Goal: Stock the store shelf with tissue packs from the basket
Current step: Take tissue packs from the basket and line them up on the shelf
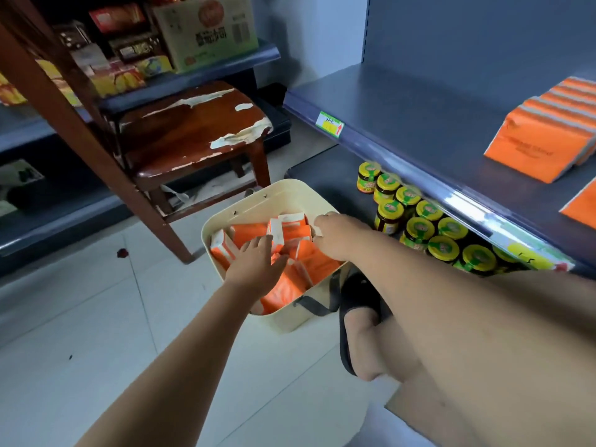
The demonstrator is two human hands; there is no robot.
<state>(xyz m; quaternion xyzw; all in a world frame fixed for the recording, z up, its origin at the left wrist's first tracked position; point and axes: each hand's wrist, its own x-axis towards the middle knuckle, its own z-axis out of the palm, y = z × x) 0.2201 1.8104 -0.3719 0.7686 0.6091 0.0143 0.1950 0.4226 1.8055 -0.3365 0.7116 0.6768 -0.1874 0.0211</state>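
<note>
A cream basket [254,201] stands on the floor below the shelf, holding several orange tissue packs [248,233]. My left hand [256,262] reaches into it with fingers spread over the packs and holds nothing. My right hand [335,235] is over the basket's right side, fingers curled down among the packs; whether it grips one is hidden. A row of orange tissue packs [545,133] stands on the grey shelf [419,117] at the upper right. Another orange pack [580,204] lies at the right edge.
Several yellow-lidded jars [419,217] fill the lower shelf beside the basket. A worn brown stool [193,127] stands behind the basket, next to a slanted wooden beam [96,150]. My sandalled foot [358,321] is at the basket's right. A carton [206,30] sits on the far shelving.
</note>
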